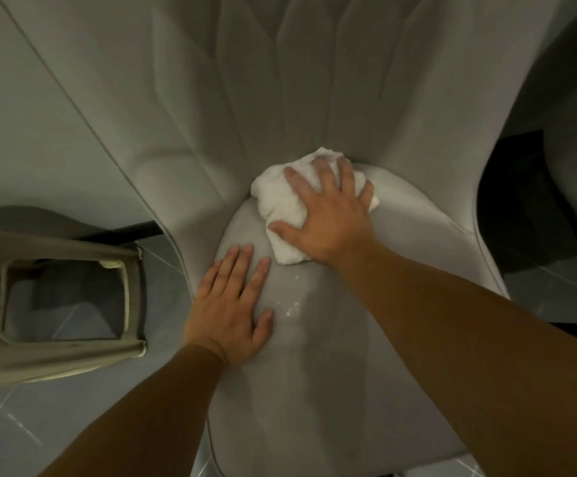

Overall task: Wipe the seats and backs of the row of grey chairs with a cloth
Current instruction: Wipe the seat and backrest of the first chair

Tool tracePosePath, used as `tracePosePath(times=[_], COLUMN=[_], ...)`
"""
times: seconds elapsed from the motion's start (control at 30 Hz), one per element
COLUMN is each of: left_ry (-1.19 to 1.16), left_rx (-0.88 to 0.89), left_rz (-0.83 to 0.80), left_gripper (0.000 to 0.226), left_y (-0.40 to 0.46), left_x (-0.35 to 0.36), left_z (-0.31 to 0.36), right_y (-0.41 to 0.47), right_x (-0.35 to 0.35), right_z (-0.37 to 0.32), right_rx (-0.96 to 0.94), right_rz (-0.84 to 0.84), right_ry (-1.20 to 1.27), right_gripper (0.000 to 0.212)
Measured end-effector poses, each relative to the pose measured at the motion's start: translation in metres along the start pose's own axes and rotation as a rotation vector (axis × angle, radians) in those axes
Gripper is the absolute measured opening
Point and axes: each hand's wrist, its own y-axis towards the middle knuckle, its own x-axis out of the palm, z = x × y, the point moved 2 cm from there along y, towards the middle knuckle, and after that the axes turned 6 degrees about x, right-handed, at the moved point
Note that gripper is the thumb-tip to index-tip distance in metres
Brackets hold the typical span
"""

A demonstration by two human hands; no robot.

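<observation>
A grey padded chair fills the middle of the head view, its seat (314, 356) below and its quilted back (245, 98) rising above. A bunched white cloth (280, 204) lies at the rear of the seat, where seat and back meet. My right hand (328, 215) presses flat on the cloth with its fingers spread. My left hand (232, 308) rests flat on the left side of the seat, fingers straight, holding nothing. A few wet spots glisten on the seat just right of my left hand.
A beige bin (66, 297) with a square opening stands on the tiled floor (21, 425) to the left of the chair. Part of another grey chair (576, 173) shows at the right edge, with a dark gap between the two.
</observation>
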Motion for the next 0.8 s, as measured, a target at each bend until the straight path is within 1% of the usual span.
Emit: tracePosePath(times=[0.13,0.3,0.47,0.7,0.8], left_ry=[0.005,-0.005,-0.018,-0.001,0.074], left_rx=[0.012,0.018,0.01,-0.04,-0.155], left_rz=[0.021,0.074,0.156,0.235,0.287], left_gripper=[0.078,0.076,0.072,0.068,0.068], left_y=[0.001,0.002,-0.001,-0.004,-0.004], left_x=[0.001,-0.001,0.005,0.003,0.006], left_z=[-0.002,-0.005,-0.007,-0.006,-0.009], right_y=[0.009,0.02,0.022,0.021,0.02], right_x=[0.009,0.014,0.018,0.013,0.015], right_z=[-0.002,-0.005,-0.006,-0.009,-0.008], right_rx=[0.021,0.024,0.011,0.012,0.009], right_rz=[0.128,0.181,0.246,0.228,0.239], right_ry=[-0.048,-0.084,-0.057,-0.014,-0.019], right_gripper=[0.087,0.077,0.071,0.069,0.066])
